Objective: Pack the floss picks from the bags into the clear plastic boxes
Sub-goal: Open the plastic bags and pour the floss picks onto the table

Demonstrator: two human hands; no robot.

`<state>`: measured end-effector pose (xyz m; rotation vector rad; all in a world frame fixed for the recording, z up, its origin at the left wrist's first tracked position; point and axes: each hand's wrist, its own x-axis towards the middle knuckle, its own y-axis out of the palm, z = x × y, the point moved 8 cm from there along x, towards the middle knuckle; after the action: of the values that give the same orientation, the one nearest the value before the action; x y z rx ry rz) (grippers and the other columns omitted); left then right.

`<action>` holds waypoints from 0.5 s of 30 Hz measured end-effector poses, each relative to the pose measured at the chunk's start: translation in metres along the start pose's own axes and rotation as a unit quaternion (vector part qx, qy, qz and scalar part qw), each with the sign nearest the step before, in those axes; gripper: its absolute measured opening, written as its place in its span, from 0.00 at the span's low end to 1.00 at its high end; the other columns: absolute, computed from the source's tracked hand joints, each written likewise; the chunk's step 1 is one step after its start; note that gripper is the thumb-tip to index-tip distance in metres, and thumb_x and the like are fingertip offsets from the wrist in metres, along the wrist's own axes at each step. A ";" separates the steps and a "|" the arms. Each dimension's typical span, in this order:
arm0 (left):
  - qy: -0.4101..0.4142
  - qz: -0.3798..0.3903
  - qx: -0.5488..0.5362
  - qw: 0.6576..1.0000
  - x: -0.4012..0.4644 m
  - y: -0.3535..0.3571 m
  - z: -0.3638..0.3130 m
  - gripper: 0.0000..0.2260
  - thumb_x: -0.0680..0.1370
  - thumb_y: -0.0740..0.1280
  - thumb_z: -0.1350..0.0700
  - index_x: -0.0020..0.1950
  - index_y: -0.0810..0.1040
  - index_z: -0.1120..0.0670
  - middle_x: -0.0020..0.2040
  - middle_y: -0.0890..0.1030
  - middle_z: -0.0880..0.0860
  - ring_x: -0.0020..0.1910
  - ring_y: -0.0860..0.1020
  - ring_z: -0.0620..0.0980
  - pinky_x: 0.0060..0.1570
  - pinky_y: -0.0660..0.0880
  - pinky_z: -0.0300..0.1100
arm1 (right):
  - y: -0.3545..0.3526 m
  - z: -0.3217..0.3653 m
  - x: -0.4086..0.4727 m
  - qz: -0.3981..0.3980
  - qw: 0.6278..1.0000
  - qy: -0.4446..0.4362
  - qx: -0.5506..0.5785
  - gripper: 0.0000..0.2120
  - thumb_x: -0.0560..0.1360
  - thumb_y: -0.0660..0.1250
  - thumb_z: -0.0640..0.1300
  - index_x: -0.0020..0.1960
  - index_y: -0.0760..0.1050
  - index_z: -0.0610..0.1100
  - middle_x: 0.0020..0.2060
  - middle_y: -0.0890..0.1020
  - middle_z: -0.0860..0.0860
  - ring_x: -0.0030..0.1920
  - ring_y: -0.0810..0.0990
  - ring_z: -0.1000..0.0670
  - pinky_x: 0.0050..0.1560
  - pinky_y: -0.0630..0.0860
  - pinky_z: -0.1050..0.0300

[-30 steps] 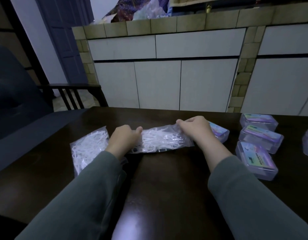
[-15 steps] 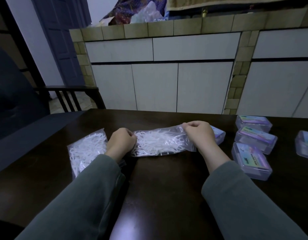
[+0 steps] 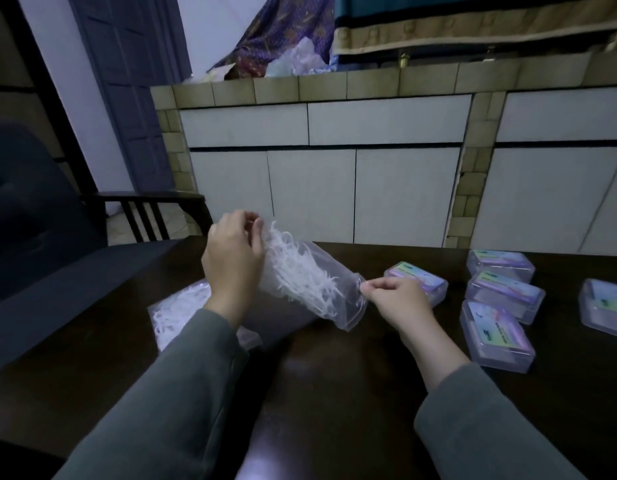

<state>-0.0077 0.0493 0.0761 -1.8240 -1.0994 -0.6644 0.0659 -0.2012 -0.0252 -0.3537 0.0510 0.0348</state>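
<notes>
A clear plastic bag of white floss picks hangs tilted above the dark table, high at the left and low at the right. My left hand grips its raised left end. My right hand pinches its lower right end. A second bag of floss picks lies flat on the table under my left forearm, partly hidden by the sleeve. Just beyond my right hand sits a clear plastic box with a pastel label. Three more boxes lie in a column to the right.
Another clear box lies at the right edge of the dark wooden table. A dark chair stands to the left. Behind the table runs a tiled counter with white cabinet doors.
The bag has been lifted off the table and tilted, with my left hand raising its left end well above the surface. My right hand moved down and right along its other end.
</notes>
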 end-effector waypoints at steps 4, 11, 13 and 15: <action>0.054 -0.034 0.023 0.998 0.009 -0.014 -0.016 0.08 0.80 0.63 0.53 0.51 0.79 0.56 0.47 0.79 0.53 0.45 0.74 0.52 0.37 0.63 0.41 | 0.011 -0.002 -0.008 0.022 0.999 0.010 0.037 0.01 0.76 0.69 0.46 0.46 0.78 0.51 0.39 0.75 0.57 0.40 0.70 0.59 0.33 0.65 0.63; 0.134 -0.077 0.032 0.988 0.017 -0.028 -0.036 0.08 0.80 0.64 0.54 0.50 0.80 0.56 0.45 0.80 0.54 0.41 0.74 0.53 0.35 0.70 0.46 | 0.028 -0.001 -0.017 0.039 0.998 0.009 0.056 0.02 0.75 0.70 0.44 0.44 0.81 0.48 0.40 0.81 0.54 0.39 0.76 0.57 0.32 0.69 0.64; 0.144 -0.086 0.033 0.985 0.018 -0.031 -0.041 0.08 0.81 0.63 0.54 0.50 0.80 0.56 0.45 0.80 0.54 0.40 0.74 0.54 0.37 0.71 0.48 | 0.033 0.000 -0.017 0.042 0.998 -0.001 0.044 0.03 0.75 0.71 0.45 0.42 0.81 0.49 0.41 0.82 0.54 0.42 0.77 0.56 0.38 0.73 0.61; 0.149 -0.095 0.037 0.983 0.018 -0.035 -0.044 0.09 0.81 0.63 0.54 0.50 0.80 0.56 0.45 0.80 0.53 0.41 0.73 0.54 0.38 0.69 0.47 | 0.036 0.002 -0.016 0.041 0.999 -0.007 0.031 0.04 0.75 0.71 0.46 0.41 0.81 0.51 0.41 0.82 0.54 0.43 0.78 0.55 0.45 0.76 0.57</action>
<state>-0.0302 0.0259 0.1249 -1.5084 -1.0870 -0.9637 0.0486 -0.1671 -0.0354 -0.2886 0.0519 0.1161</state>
